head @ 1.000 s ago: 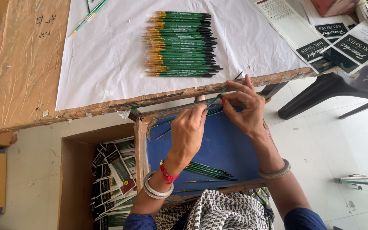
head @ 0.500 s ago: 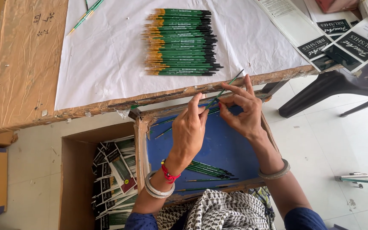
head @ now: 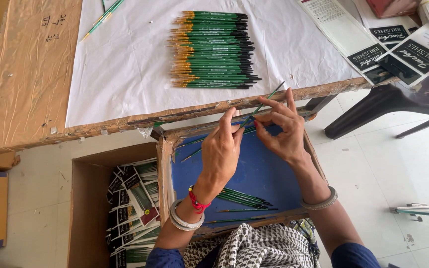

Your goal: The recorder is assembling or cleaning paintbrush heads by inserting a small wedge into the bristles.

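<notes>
I see left hand [head: 223,149] and right hand [head: 281,126] both pinching thin green paintbrush [head: 264,101] over blue-lined tray [head: 254,173]; stacked green brushes [head: 212,49] on white paper [head: 125,59].

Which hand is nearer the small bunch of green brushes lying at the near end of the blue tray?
Left. The left hand hangs just above the small bunch of green brushes; the right hand is farther up and to the right, over the blue tray.
</notes>
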